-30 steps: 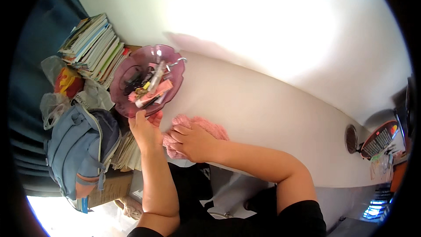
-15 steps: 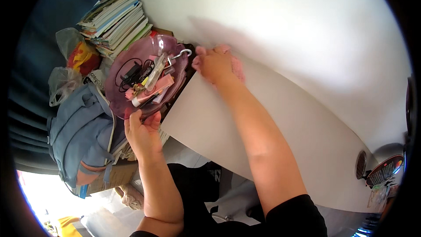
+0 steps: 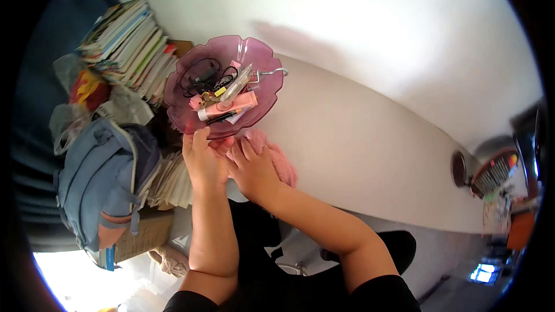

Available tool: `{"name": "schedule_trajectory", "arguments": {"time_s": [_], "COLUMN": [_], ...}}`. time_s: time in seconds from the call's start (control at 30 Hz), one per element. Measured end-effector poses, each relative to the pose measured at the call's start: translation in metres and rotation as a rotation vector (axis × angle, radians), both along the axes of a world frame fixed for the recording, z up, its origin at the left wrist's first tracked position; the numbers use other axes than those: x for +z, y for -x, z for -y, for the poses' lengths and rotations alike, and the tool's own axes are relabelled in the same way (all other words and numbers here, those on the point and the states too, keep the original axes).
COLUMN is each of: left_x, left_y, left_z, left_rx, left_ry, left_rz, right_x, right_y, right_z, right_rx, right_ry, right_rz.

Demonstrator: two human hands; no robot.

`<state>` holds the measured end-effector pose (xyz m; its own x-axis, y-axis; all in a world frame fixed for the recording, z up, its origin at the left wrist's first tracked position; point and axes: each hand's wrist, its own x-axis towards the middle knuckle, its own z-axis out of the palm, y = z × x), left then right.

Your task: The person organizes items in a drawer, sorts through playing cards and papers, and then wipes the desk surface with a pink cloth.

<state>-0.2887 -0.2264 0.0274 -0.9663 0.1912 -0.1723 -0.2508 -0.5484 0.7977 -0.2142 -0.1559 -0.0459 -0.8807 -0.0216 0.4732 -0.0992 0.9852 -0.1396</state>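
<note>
My left hand (image 3: 204, 160) grips the near rim of a purple translucent bowl (image 3: 268, 63) with a scalloped edge. Inside the bowl lie a pink tube (image 3: 231, 106), a black cable with a plug (image 3: 203, 81), a metal hook (image 3: 270, 73) and other small things. Just right of the left hand, my right hand (image 3: 252, 169) presses a fluffy pink cloth (image 3: 282, 164) onto the near left edge of the white tabletop (image 3: 358, 138). Its fingers rest on the cloth, close under the bowl's rim.
A tall stack of books and magazines (image 3: 124, 43) stands left of the bowl. Nearer are plastic bags (image 3: 69, 121), a blue-grey backpack (image 3: 101, 176) and a cardboard box (image 3: 144, 237). A round mirror-like object (image 3: 458, 169) sits at the table's far right end. A white wall (image 3: 358, 17) borders the back.
My right hand has drawn the pink cloth from near the wall to the table's near left edge. My left hand has shifted the bowl rightward, over the table corner.
</note>
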Motion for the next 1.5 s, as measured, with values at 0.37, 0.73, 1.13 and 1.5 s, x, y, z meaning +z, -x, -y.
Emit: {"name": "schedule_trajectory", "arguments": {"time_s": [0.37,0.73,1.13,1.5], "left_x": [-0.023,-0.047,-0.048,-0.047], "left_y": [-0.064,-0.092,-0.116,-0.219], "left_z": [-0.068,-0.103,-0.122,-0.117], "left_rx": [-0.362,-0.430,-0.345,-0.395], "left_ry": [0.151,0.198,0.378,0.301], "left_rz": [0.129,0.160,0.220,0.197], "right_x": [-0.029,-0.032,-0.014,-0.055], "right_y": [-0.243,-0.230,-0.360,-0.289], "right_z": [-0.106,-0.060,-0.163,-0.073], "right_rx": [-0.346,-0.445,-1.148,-0.571], "right_ry": [-0.072,-0.083,0.096,0.326], "right_rz": [0.151,-0.025,-0.045,-0.408]}}
